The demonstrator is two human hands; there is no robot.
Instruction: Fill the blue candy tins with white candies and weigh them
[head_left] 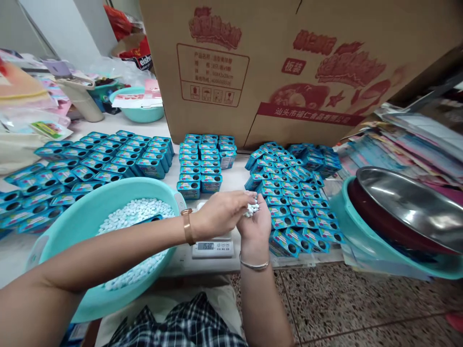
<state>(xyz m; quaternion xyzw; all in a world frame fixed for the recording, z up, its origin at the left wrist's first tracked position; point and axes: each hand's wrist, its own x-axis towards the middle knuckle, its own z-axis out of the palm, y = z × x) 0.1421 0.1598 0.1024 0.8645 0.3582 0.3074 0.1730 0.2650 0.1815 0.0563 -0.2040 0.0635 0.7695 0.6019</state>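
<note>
My right hand is cupped palm up around a small heap of white candies. Over it reaches my left hand, its fingers stretched out and its fingertips at the heap; the undersides of those fingers are hidden. Below both hands sits a white digital scale reading about 153.8, its platform mostly covered by my hands. To the left stands a large turquoise basin with many more white candies in it. A blue box lies partly hidden among them behind my left forearm.
Rows of small blue boxes fill the left table, with further blocks of blue boxes at centre and blue boxes at right. A large cardboard carton stands behind. Stacked basins, topped by a metal bowl, sit at far right.
</note>
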